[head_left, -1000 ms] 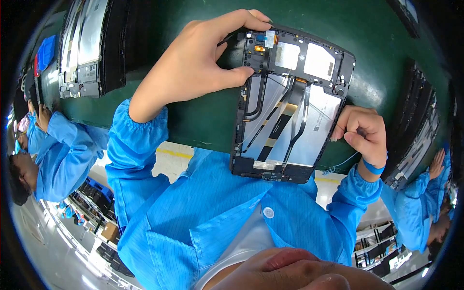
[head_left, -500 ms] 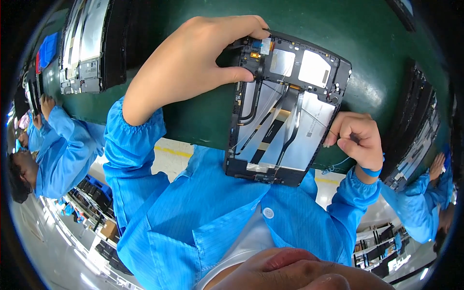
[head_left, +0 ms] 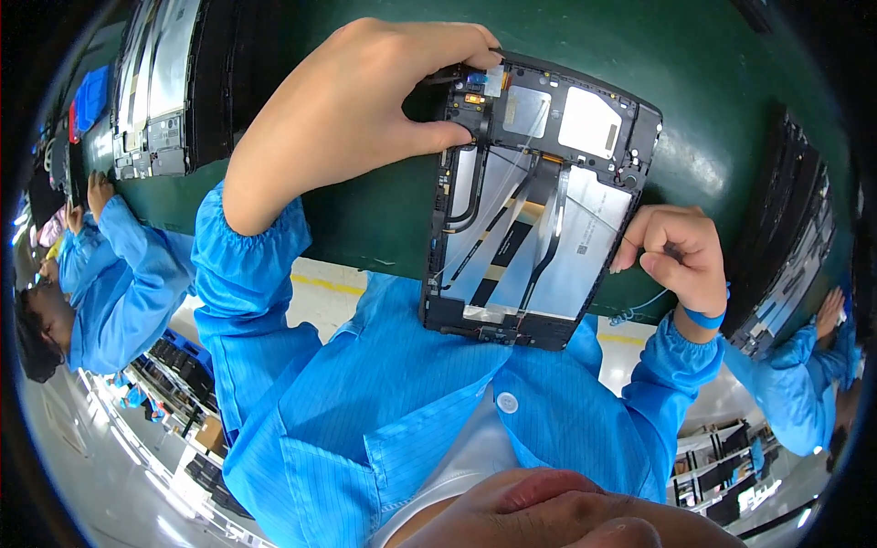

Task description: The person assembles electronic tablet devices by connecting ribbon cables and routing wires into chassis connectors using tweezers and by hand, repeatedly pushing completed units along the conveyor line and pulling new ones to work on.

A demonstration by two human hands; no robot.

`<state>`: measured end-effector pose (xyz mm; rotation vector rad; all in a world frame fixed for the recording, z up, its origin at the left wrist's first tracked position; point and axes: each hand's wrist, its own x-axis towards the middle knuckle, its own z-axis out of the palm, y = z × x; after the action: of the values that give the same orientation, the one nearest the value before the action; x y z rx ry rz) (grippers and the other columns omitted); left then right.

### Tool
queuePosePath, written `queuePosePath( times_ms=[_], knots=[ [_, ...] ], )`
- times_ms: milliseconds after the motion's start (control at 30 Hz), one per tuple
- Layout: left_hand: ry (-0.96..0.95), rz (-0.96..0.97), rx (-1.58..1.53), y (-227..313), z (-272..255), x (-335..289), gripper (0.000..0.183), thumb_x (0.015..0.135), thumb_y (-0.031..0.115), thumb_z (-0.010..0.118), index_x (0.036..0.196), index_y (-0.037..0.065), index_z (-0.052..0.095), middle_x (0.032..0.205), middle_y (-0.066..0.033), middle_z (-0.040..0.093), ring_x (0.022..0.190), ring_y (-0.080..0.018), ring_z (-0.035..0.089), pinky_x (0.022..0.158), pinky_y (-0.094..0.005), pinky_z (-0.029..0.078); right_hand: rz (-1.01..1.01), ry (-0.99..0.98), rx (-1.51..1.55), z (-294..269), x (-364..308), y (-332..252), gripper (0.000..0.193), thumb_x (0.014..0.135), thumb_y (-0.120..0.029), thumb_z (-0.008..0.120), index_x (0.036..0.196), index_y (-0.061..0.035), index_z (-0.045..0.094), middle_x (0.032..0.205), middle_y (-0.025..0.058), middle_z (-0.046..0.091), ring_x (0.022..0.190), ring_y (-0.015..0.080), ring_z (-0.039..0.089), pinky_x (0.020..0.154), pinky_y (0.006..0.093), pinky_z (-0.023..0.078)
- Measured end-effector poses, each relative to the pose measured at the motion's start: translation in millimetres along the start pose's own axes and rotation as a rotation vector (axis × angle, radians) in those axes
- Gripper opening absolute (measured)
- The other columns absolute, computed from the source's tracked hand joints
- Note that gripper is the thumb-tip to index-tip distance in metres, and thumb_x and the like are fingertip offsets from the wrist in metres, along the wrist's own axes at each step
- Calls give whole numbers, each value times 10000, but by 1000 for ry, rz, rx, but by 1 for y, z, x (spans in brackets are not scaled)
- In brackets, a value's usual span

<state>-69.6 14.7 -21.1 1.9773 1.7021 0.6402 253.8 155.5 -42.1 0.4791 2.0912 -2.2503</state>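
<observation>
Between a left hand [head_left: 361, 105] pinching its corner and a curled right hand [head_left: 681, 256], hold unclear, an opened tablet [head_left: 585, 219] is slanting.

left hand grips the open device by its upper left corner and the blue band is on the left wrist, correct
Wrong wrist: the head view shows the blue band on the right wrist. The left hand does grip the open device by that corner.
</observation>
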Motion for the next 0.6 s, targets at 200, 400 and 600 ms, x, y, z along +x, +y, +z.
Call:
queuePosePath(
  times_ms=[200,400,600],
  knots=[
    [0,48,29,0,-2,2,500,689,90,855,1150,35,669,1134,-149,698,993,-375,684,852,-404,567,9,48,9,2,-1,-2,242,771,-10,609,644,-62,409,762,129,683,668,180,661,567,283,420],
    [-9,44,160,6,-9,9,482,681,92,855,1122,59,662,1103,-158,698,928,-366,689,800,-394,571,-11,41,7,2,-1,-4,233,763,-6,608,647,-60,414,761,132,681,670,183,659,574,285,424],
    [-364,-314,-94,36,-35,35,416,752,114,761,1093,12,545,918,-171,638,751,-375,656,635,-427,513,-14,155,-5,2,-7,2,204,815,3,576,672,-38,437,802,145,658,742,196,678,620,290,467]
  ],
)
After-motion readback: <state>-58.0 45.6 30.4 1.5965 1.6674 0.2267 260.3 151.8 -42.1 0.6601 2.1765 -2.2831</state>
